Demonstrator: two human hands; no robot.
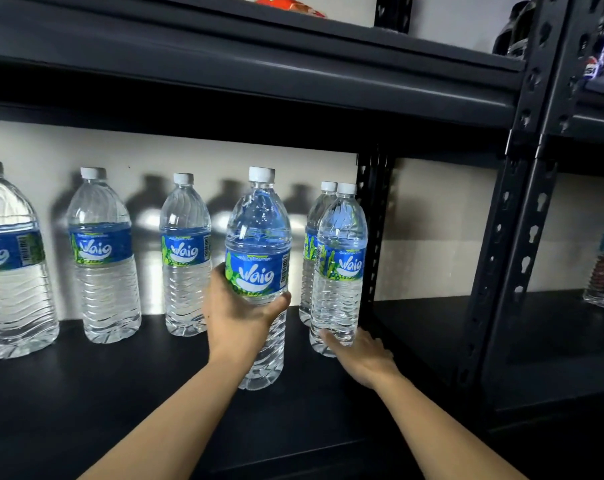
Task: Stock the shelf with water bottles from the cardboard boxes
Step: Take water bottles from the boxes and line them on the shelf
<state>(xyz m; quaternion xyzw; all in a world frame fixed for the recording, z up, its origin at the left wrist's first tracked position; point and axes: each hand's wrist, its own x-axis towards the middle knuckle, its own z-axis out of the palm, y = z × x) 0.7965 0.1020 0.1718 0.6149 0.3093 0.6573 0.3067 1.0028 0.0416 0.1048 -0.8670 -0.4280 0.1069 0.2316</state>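
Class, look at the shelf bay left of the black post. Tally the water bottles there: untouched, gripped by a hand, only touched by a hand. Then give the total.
Untouched bottles: 4
Gripped bottle, in the left hand: 1
Touched bottle, right hand at its base: 1
Total: 6

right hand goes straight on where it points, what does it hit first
The base of the front bottle at the row's right end; the right hand looks almost on it, contact unclear.
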